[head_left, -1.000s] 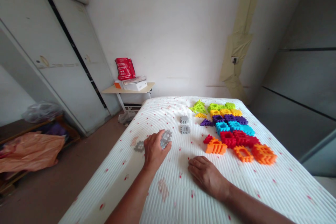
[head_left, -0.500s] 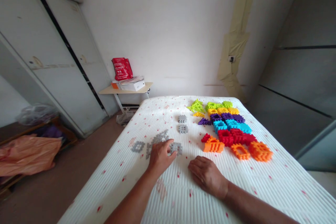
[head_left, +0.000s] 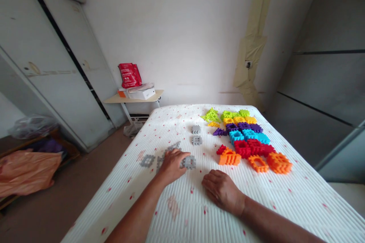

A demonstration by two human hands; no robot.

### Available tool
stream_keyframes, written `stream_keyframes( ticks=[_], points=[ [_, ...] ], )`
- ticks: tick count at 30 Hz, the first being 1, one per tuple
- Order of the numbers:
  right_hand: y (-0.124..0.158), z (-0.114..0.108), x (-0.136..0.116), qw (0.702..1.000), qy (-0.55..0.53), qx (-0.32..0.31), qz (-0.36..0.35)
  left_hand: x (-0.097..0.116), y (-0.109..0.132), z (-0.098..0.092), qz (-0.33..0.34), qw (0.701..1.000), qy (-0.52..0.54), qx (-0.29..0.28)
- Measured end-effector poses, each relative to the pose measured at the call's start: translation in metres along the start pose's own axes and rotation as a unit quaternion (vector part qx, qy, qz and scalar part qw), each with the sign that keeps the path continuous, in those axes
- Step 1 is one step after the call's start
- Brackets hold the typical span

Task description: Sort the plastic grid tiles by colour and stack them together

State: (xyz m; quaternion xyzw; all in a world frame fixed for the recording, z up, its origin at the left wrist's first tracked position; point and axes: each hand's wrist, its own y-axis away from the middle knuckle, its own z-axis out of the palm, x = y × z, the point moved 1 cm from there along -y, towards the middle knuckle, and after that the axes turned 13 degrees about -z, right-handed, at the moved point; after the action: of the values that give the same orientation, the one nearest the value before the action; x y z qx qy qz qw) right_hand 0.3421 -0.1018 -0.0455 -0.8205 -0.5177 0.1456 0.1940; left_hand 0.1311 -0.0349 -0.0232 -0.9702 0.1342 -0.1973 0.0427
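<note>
My left hand [head_left: 173,166] is over the grey pieces on the left of the white quilted surface [head_left: 182,220]. Its thumb and fingers are apart, close to a grey square piece [head_left: 189,162] on its right; part of the grey pile [head_left: 174,146] is hidden behind it. Another grey piece [head_left: 147,160] lies further left. Two grey blocks [head_left: 195,129] [head_left: 196,140] stand beyond the hand. My right hand [head_left: 222,190] rests on the surface with fingers curled together; whatever is beneath them is hidden. Orange blocks [head_left: 229,157] lie beyond it.
Rows of red [head_left: 242,149], light blue [head_left: 236,136], purple [head_left: 243,126], yellow [head_left: 239,120] and green blocks [head_left: 211,114] lie at the right. A small side table [head_left: 134,99] with a red bag [head_left: 130,76] stands behind, left. Grey cabinets flank the room.
The view has shifted slightly, moving everything a little to the left. My left hand has moved slightly back from the grey square piece, which shows more fully. My right hand keeps its pose.
</note>
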Motion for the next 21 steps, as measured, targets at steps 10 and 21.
stream_keyframes(
  ticks=[10, 21],
  points=[
    [-0.002, -0.003, -0.001, 1.0, -0.001, -0.006, 0.008, 0.01, -0.068, -0.013, -0.005, 0.999, 0.031, 0.03],
    [-0.003, -0.003, -0.002, 1.0, -0.004, -0.007, 0.009, 0.013, -0.102, 0.008, 0.002, 1.0, -0.012, 0.019]
  ],
)
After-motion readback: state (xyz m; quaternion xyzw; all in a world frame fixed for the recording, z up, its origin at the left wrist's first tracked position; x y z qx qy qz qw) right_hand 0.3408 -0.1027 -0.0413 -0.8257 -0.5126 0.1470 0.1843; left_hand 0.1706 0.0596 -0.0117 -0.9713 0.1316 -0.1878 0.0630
